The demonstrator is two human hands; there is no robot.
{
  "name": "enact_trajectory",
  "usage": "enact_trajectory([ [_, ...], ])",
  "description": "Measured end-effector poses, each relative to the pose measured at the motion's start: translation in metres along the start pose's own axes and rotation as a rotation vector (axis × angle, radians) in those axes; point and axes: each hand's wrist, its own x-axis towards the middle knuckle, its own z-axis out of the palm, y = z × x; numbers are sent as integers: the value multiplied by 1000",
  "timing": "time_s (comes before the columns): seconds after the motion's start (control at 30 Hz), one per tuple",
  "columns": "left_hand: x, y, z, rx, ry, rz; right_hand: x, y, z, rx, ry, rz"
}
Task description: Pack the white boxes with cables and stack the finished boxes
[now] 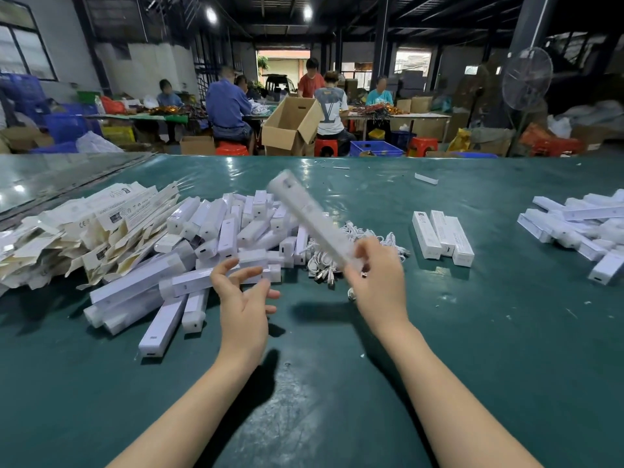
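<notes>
Gripped at its near end by the right hand [371, 268], a blurred long white box [304, 207] slants up above the pile of white cables [324, 261]. Just left of the cables the left hand [244, 300] hangs, fingers spread and holding nothing, by a heap of white boxes [202, 238].

A large, dim workshop under a dark steel-beamed ceiling [337, 25] with two bright round lamps [211, 15]. A shiny green-covered counter [472, 349] fills the foreground. Beyond it, several people sit on red stools [326, 147] at long work tables [429, 115]. An open cardboard carton [290, 126] stands tilted among them, with blue crates [375, 148] nearby. A dark-framed window [20, 45] sits on the left, and a tall pedestal fan [526, 79] stands on the right. Daylight shows through a far doorway [282, 64].
</notes>
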Motion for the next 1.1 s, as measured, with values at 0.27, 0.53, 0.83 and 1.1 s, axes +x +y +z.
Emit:
enact_trajectory([
  [0.27,-2,0,1,-12,-15,18,49,55,-19,-88,337,529],
  [0.53,-5,4,1,23,-47,-8,69,86,-33,203,555,916],
  [0.83,-4,0,1,29,-102,-28,56,66,-18,195,320,702],
  [1.1,17,14,-22,809,-91,564,15,10,15,456,372,566],
])
